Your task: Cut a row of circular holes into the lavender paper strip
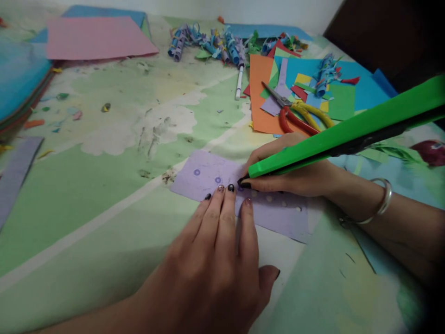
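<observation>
A strip of purple paper [187,180] lies at an angle on the table, with small drawn rings toward its left end and several small pale round holes toward its right. My left hand [215,250] lies flat on its near edge, fingers stretched out and holding nothing. In my right hand [288,178] is a long green utility knife [333,139], gripped low like a pen. Its tip meets the paper by one ring, just beyond my left fingertips. My fingers partly hide the blade.
Scissors [294,106] with red and yellow handles rest on coloured paper sheets [260,93] at the right. Fringed paper rolls [212,44] and a white marker [239,82] lie at the back. Pink paper [97,39] is back left, a purple strip [17,178] at the left edge.
</observation>
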Demonstrator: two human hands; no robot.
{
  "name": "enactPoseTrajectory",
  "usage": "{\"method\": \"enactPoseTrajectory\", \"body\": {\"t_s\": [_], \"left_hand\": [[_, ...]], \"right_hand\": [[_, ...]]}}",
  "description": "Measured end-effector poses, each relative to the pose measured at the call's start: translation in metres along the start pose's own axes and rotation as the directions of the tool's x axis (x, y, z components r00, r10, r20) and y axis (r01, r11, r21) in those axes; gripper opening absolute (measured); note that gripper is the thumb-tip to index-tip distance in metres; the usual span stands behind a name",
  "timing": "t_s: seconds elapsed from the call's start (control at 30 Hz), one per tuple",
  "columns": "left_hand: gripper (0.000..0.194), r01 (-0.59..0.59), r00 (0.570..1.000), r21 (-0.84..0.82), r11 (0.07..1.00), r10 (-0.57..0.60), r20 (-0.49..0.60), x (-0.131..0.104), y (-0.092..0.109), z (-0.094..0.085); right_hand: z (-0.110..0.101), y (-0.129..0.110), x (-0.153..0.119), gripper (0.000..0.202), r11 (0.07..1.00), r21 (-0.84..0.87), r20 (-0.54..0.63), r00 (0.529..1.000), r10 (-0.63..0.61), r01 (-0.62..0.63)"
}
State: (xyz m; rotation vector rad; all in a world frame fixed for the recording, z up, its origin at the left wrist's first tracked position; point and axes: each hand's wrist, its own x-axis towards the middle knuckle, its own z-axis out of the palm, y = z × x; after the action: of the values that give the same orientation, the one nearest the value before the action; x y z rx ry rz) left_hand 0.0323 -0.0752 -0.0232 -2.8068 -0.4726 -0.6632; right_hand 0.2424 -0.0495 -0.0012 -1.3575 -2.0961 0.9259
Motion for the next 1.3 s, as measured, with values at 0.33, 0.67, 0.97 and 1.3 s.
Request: {"method": "enactPoseTrajectory", "body": {"t_s": [0.33,0.67,0.97,1.3], "left_hand": [[0.051,0.04,0.999,0.002,0.999,-0.04,-0.03,-0.004,0.003,0.002],[0.027,-0.046,0.994,-0.11,0.993,0.034,-0.108,-0.005,-0.011,0.002],[0.027,0.027,0.999,-0.054,0.998,-0.03,-0.041,0.004,-0.019,0.005],[0.028,0.021,0.997,-0.017,1.0,-0.022,-0.075,0.0,-0.019,0.007]], "right_hand": [[0.002,0.001,0.002,0.014,0.999,-0.036,-0.023,1.0,0.0,-0.001],[-0.006,0.004,-0.003,0.019,0.992,-0.105,0.035,0.997,-0.07,0.073],[0.004,0.005,-0.005,0.023,0.954,0.227,-0.006,0.98,0.2,-0.193],[0.001,-0.002,-0.002,0.018,0.971,0.153,-0.01,0.982,0.19,-0.186]]}}
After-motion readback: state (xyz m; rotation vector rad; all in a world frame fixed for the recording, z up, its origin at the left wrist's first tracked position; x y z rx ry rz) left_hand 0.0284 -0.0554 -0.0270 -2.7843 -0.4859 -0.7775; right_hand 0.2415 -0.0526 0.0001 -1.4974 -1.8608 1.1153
